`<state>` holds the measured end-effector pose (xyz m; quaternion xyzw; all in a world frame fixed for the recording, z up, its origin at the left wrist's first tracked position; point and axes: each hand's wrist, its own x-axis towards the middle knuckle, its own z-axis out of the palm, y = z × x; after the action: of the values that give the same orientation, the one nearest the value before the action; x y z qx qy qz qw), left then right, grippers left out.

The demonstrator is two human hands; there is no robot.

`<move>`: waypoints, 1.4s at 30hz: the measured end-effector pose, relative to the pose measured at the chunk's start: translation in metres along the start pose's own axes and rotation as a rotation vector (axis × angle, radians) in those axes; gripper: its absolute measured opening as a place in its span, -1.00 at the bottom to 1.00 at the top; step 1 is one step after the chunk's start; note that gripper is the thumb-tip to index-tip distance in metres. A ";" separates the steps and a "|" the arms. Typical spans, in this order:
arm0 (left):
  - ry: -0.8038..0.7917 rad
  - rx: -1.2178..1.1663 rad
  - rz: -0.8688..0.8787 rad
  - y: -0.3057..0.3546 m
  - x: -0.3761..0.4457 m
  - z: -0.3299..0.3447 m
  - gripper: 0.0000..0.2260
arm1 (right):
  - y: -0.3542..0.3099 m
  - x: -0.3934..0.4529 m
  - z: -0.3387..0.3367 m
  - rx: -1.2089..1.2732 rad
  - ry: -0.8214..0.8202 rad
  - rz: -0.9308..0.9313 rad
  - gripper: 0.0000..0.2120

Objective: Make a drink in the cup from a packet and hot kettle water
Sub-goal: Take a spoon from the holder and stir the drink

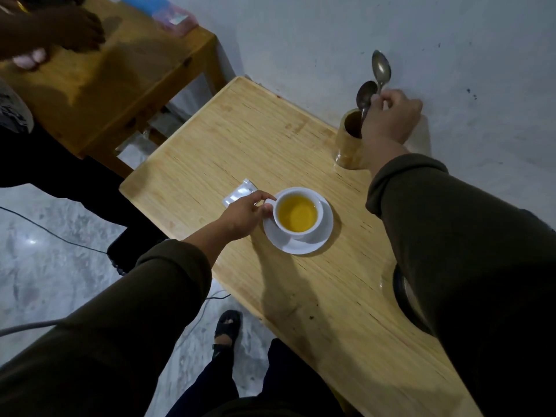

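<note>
A white cup (319,219) of yellow liquid stands on a white saucer (301,246) in the middle of the wooden table (270,139). My left hand (245,213) pinches the cup's handle on its left side. A silvery packet (239,194) lies flat just behind that hand. At the far right my right hand (391,115) grips the handles of two metal spoons (380,69) that stick up from a wooden holder (350,141). The kettle (404,291) is mostly hidden under my right sleeve at the table's right edge.
A second wooden table (114,82) stands at the back left with a blue and pink box (168,13) on it and another person's hand (60,28) over it. A white wall runs behind. Cables (60,236) lie on the floor to the left.
</note>
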<state>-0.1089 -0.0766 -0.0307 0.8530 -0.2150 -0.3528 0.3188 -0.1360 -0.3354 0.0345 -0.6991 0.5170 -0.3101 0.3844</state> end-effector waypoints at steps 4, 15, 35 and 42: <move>0.010 0.004 0.007 -0.001 0.001 0.000 -0.75 | -0.023 -0.002 -0.015 0.077 0.020 -0.080 -0.87; 0.021 0.021 0.026 -0.005 0.002 0.001 -0.71 | -0.015 -0.073 -0.050 0.067 -0.170 0.023 -0.74; -0.099 -0.007 0.118 -0.012 0.006 -0.010 -0.71 | 0.016 -0.218 -0.060 0.119 -0.315 0.221 -0.87; -0.126 -0.067 0.097 -0.016 0.010 -0.011 -0.71 | 0.010 -0.218 -0.049 -0.184 -0.247 0.145 -0.70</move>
<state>-0.0918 -0.0669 -0.0406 0.8067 -0.2635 -0.3969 0.3498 -0.2409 -0.1378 0.0427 -0.7250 0.5411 -0.1446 0.4008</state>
